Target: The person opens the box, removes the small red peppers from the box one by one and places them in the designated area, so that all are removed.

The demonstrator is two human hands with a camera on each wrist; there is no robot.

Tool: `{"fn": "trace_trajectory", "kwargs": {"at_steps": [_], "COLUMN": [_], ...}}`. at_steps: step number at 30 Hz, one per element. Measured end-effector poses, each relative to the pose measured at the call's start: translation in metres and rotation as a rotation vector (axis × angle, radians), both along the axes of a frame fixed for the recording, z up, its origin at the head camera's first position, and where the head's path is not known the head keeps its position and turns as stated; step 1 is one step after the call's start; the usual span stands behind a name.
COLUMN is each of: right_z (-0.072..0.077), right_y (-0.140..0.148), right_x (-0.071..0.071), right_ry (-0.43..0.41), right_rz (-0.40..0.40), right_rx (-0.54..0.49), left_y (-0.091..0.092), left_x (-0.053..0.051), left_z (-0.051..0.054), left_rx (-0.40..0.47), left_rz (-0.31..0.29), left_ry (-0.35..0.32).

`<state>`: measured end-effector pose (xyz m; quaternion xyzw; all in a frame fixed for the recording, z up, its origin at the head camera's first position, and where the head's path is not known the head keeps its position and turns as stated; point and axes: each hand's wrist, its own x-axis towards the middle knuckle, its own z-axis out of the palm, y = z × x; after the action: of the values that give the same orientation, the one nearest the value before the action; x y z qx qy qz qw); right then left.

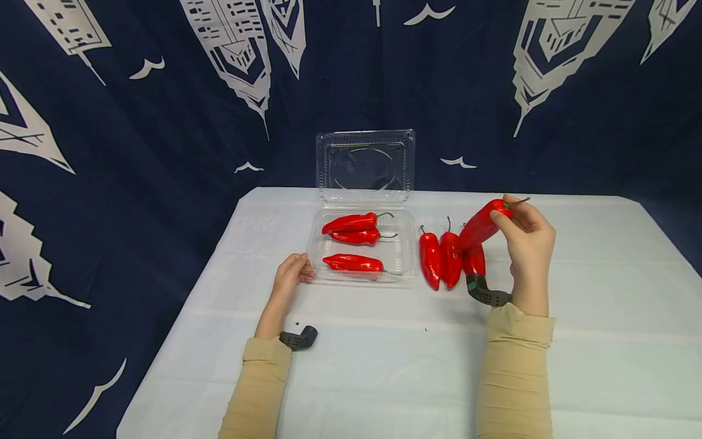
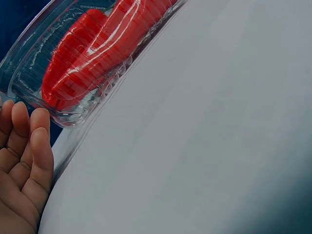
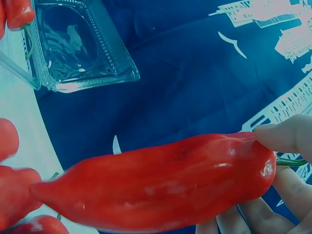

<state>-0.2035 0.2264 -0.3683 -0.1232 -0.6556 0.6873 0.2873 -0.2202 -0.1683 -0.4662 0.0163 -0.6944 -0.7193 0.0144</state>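
A red pepper [image 1: 482,225] is pinched at its stem end by my right hand [image 1: 529,235], held over the loose peppers; in the right wrist view this pepper [image 3: 161,183] spans the lower part, fingers at its stem end. My left hand [image 1: 290,274] rests at the left edge of the clear plastic container [image 1: 408,244], fingers slightly bent; in the left wrist view the hand [image 2: 24,165] is beside the container's corner. Inside lie three red peppers: two together at the back [image 1: 351,223] and one near the front [image 1: 353,263].
Right of the container, loose red peppers [image 1: 430,259] lie side by side on the white table [image 1: 384,366], one partly hidden behind the held pepper and wrist camera. The container's clear lid [image 1: 364,167] stands raised at the back, before a dark blue patterned cloth [image 1: 384,91].
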Motion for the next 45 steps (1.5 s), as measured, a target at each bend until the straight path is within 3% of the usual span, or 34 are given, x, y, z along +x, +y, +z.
{"fn": "trace_trajectory", "kwargs": {"at_steps": [6,8,18,22,27,30,36,40,42,45], "right_z": [-0.029,-0.028,0.000,0.002,-0.003,-0.021,-0.082,-0.114,-0.123,-0.125], "right_y": [0.024,0.025,0.013,0.015,0.021,0.035,0.082,0.104,0.108,0.105], "right_x": [-0.017,-0.016,0.008,0.010,0.009,0.000,-0.036,-0.056,-0.061,-0.061], "right_ry": [0.005,-0.035,-0.197,-0.213,-0.219,-0.219,-0.193,-0.203,-0.212,-0.220], "right_rz": [-0.010,-0.028,-0.075,-0.077,-0.084,-0.091,-0.055,-0.059,-0.066,-0.063], "right_rx": [0.009,0.053,0.033,-0.028,-0.026,-0.009,-0.007,0.008,0.012,0.012], "left_y": [0.001,0.001,0.001,0.001,0.001,0.000,0.000,0.000,-0.001,-0.001], "left_x": [0.000,0.000,0.000,0.001,0.001,0.000,0.001,-0.001,-0.001,0.000], "left_z": [-0.002,-0.002,0.000,0.001,0.000,-0.001,0.000,0.000,0.000,0.001], "left_rx": [-0.001,-0.001,-0.003,-0.006,-0.002,-0.004,-0.009,-0.011,-0.009,-0.020], "left_rz": [0.006,0.008,0.005,0.005,0.008,0.005,0.006,0.004,0.000,-0.008], "left_ry": [0.016,0.019,0.005,0.006,0.010,0.016,0.015,-0.003,-0.013,-0.022]}}
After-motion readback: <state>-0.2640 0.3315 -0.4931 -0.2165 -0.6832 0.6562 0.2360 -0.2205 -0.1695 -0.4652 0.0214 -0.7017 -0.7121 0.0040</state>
